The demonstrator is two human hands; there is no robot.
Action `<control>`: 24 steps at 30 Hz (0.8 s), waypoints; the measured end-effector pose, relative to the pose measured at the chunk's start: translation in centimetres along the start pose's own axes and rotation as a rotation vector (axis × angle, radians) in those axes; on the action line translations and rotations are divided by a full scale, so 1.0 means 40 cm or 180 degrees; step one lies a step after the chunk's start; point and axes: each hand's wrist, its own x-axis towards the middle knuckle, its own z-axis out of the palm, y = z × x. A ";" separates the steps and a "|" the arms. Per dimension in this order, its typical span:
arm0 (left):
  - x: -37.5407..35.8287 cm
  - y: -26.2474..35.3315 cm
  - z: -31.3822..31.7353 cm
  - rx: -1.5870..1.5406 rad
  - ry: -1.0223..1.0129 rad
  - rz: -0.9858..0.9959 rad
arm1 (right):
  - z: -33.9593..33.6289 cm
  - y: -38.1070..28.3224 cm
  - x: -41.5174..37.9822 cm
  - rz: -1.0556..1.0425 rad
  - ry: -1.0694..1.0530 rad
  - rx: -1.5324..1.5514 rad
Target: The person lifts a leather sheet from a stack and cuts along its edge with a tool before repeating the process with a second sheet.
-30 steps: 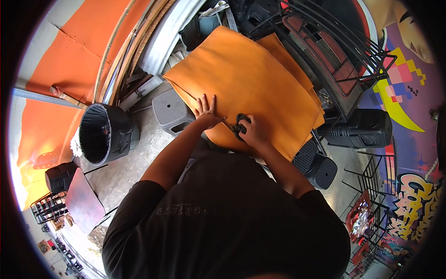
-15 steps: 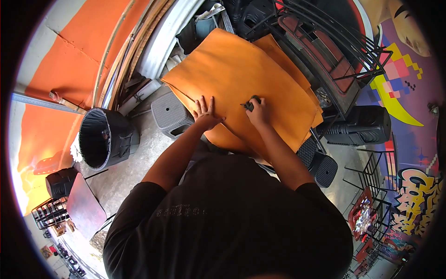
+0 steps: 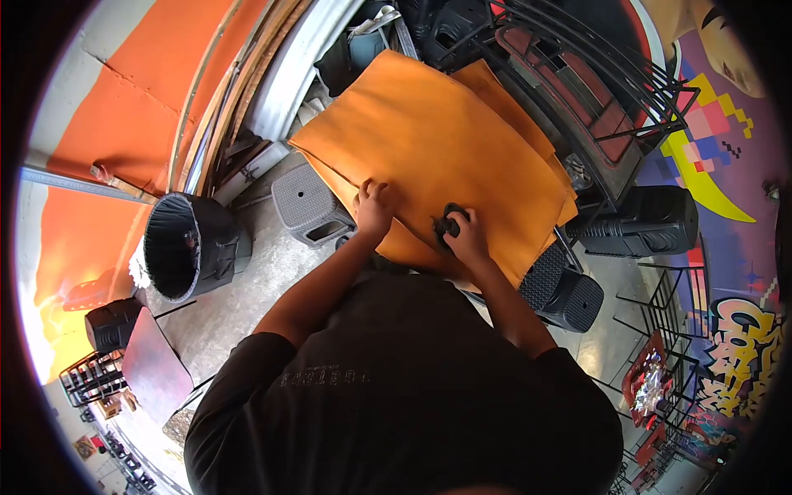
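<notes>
A large orange sheet (image 3: 445, 132), smooth like leather, is spread in front of me, with more orange layers (image 3: 507, 103) under its far right side. Along its near left part runs a dark edge line, where one layer overlaps another. At that line my left hand (image 3: 375, 210) has its fingers bent and closed on the sheet's edge. My right hand (image 3: 468, 237) grips a black tool (image 3: 446, 221) with a ring-shaped part, low over the sheet near its front edge. Its exact kind is hard to make out, being partly hidden by the fingers.
A grey plastic stool (image 3: 304, 198) stands left of the sheet, and a black bin (image 3: 177, 247) is farther left. Dark stools (image 3: 569, 297) and a black speaker (image 3: 643, 221) are at the right. Metal-framed furniture (image 3: 577, 99) is stacked behind.
My left hand has gone from lying flat with spread fingers to curled fingers at the edge. My right hand has moved nearer to me with the black tool, which has turned.
</notes>
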 end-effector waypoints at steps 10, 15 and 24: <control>0.042 -0.016 -0.029 -0.1387 0.0403 -0.0147 | -0.047 0.039 0.160 0.1068 0.0205 -0.0485; -0.006 -0.003 -0.070 -0.1453 0.0115 -0.0300 | 0.050 -0.015 0.118 0.0226 0.0370 -0.0260; -0.097 -0.072 -0.062 -0.1283 -0.0159 -0.0520 | 0.021 -0.007 0.003 0.0002 -0.0202 -0.0137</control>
